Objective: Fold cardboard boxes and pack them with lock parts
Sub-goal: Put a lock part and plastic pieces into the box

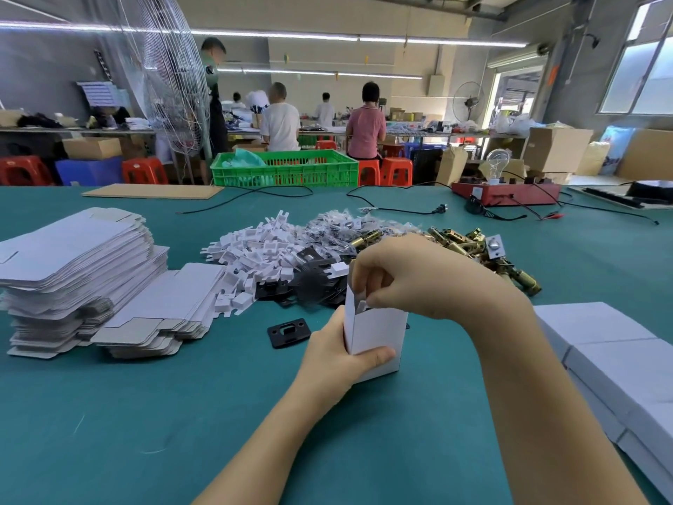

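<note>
Factory packing room, teal surface (145,413). Left hand (335,353) grips upright white box (378,331); right hand (397,275) pinches something small and white at its open mouth. Step: filling. Next, likely brass latches (469,242), then closing flaps.

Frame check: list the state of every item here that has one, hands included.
white box: upright, top open, held.
left hand: grips the box's side.
right hand: fingers curled into the box's open top.
flat box blanks: unfolded, stacked.
black plate: flat, alone on the mat.
brass latches: loose pile.
finished boxes: closed, stacked.
</note>
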`<control>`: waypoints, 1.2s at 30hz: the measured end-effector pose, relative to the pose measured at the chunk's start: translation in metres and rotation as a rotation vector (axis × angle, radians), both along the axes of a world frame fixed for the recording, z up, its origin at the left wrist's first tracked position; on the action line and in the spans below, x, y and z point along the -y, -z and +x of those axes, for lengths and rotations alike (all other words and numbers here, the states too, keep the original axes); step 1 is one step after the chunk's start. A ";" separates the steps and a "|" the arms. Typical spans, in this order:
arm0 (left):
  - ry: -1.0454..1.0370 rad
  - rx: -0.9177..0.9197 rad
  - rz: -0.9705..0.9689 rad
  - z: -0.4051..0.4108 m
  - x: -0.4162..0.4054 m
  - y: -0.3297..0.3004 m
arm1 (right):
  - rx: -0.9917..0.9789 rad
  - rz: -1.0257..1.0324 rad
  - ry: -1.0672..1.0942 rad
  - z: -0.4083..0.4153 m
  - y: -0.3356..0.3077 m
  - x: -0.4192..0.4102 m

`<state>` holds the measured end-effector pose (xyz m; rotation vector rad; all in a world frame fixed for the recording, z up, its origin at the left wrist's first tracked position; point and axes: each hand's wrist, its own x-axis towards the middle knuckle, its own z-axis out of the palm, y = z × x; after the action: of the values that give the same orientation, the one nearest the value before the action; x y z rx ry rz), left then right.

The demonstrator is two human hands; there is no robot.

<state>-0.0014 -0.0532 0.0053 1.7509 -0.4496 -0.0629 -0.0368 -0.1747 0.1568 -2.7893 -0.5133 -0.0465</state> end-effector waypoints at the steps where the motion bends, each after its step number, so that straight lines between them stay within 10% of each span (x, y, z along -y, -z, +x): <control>1: 0.000 0.001 -0.002 0.000 0.000 0.000 | -0.010 0.003 -0.003 0.000 0.000 0.000; 24: -0.017 -0.025 -0.046 0.004 0.001 0.005 | 0.099 0.280 0.152 0.000 -0.003 0.048; 36: -0.346 -0.078 -0.270 0.013 -0.003 0.006 | -0.028 0.326 0.358 0.039 0.052 0.076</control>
<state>0.0112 -0.0497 -0.0008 1.5309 -0.0884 0.1687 0.0021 -0.2509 0.1051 -2.5191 0.0082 -0.1540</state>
